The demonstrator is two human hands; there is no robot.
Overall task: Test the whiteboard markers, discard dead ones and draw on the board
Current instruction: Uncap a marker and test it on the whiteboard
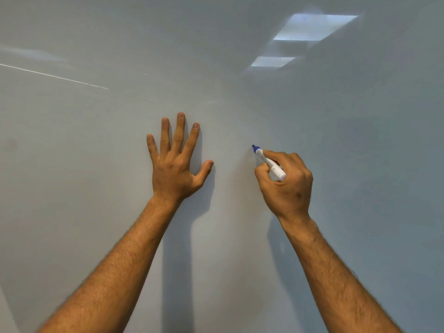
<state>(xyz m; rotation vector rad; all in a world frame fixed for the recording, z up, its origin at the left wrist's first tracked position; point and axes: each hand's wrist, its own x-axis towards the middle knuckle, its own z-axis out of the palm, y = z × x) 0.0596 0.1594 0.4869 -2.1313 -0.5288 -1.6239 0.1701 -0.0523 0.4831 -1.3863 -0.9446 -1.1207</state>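
Marker (270, 162) sits in the right hand (284, 182), a little way to the right of the left hand (176, 168). It has a white body and a blue tip. The tip points up and to the left, at the board (96, 164). It is right at the board, but I cannot tell if it touches. The right hand's fingers curl round the marker and pinch it, like when you get set to write. The back end of the marker pokes out between the thumb and the first finger.

The left hand lies flat on the board with its palm down. Its fingers are straight and spread wide, and the thumb sticks out to the right, toward the marker. It holds nothing. Both bare arms reach up to the hands from the bottom edge.

The board is pale grey and shiny and fills the whole view. No ink shows on it near the marker tip. Far above the marker, two bright patches of light (314, 26) shine on the board. Up and to the left of the left hand, a thin pale streak (55, 76) runs across the board.
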